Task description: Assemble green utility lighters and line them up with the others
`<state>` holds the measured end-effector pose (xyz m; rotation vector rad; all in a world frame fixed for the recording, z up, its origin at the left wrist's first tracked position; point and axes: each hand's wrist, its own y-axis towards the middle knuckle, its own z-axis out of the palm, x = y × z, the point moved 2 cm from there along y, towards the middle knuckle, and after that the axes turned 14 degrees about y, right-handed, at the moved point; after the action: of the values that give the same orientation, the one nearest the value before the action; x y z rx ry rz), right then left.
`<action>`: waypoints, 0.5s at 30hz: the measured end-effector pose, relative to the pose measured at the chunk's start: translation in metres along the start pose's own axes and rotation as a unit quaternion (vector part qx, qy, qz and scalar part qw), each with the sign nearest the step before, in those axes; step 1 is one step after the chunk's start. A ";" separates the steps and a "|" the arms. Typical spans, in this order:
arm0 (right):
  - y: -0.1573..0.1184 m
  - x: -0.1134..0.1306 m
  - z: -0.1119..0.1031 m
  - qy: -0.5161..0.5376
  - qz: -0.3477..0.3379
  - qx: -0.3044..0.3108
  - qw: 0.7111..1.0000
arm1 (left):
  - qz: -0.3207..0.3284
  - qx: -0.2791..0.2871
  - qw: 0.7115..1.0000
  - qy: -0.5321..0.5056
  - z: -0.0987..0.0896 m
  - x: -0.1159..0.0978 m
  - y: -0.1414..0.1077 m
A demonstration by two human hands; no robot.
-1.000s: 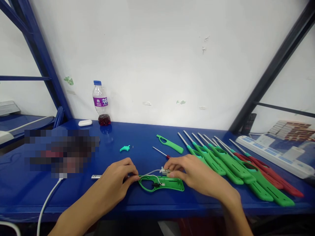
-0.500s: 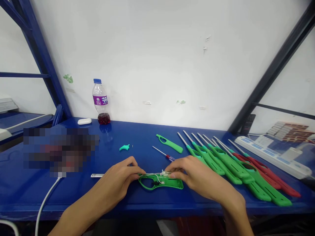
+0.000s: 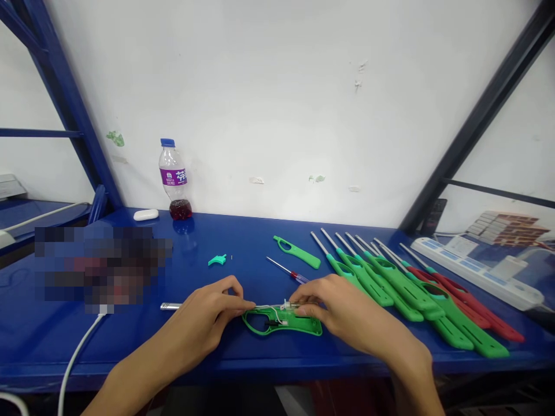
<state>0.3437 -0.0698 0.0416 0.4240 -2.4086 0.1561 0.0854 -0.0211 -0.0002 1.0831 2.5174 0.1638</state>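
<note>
An open green lighter housing [image 3: 299, 325] lies near the table's front edge, with a white wire and a black part inside it. My left hand [image 3: 217, 309] pinches the housing's left end, where the wire and metal tube [image 3: 170, 306] meet; the tube sticks out on the left beneath my hand. With its fingertips closed, my right hand [image 3: 325, 297] holds a clear fuel tank [image 3: 295, 306] over the upper edge of the housing. Behind are a loose green half shell [image 3: 299, 252], a screwdriver [image 3: 288, 270], a teal trigger [image 3: 217, 260] and a tiny pin [image 3: 231, 257].
Several green and red lighters [image 3: 403, 289] lie to the right, beside a white power strip [image 3: 477, 271]. At the back left stand a bottle [image 3: 174, 182] and a white case [image 3: 146, 215]. A white cable [image 3: 80, 352] runs down the left side from a blurred patch.
The whole view has shifted slightly. My right hand and the clear tank sit almost unchanged against the housing, and my left hand keeps its pinch.
</note>
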 end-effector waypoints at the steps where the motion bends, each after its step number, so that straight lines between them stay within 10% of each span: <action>1: -0.001 0.000 0.000 0.000 0.001 -0.001 1.000 | 0.000 0.003 1.000 -0.002 0.000 0.000 0.000; 15: -0.002 -0.001 0.004 0.014 0.020 -0.008 1.000 | 0.033 0.003 0.999 0.015 0.003 0.003 0.001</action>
<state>0.3428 -0.0719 0.0375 0.3638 -2.3908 0.1605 0.0852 -0.0182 -0.0034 1.1764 2.5112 0.1916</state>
